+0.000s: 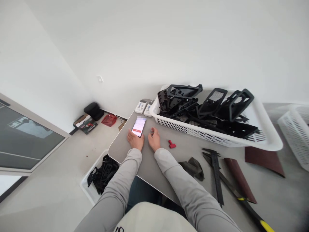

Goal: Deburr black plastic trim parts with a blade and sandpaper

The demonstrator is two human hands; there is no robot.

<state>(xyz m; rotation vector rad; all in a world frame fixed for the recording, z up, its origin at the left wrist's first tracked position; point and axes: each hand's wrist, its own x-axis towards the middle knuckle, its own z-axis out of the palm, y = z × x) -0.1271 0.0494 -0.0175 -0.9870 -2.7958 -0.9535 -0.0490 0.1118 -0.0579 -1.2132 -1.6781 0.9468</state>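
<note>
My left hand (pixel 135 140) is closed around the lower end of a smartphone (pixel 139 126) whose screen is lit, with a red button near its bottom. Beside it, my right hand (pixel 154 139) rests on the grey table (pixel 159 170), fingers loosely curled and apart, with nothing in them. A small red part (pixel 172 144) lies just right of that hand. Beyond the phone are two small white boxes with dark ends, a left white box (pixel 141 106) and a right white box (pixel 148 109).
A white basket (pixel 272 138) of black plastic frames (pixel 214 100) fills the table's back. Right of my arm lie a dark cloth (pixel 193 167), calipers (pixel 216 175), a yellow-black handled file (pixel 251 207) and brown sandpaper (pixel 240 178). A floor bin (pixel 87 190) holds black parts.
</note>
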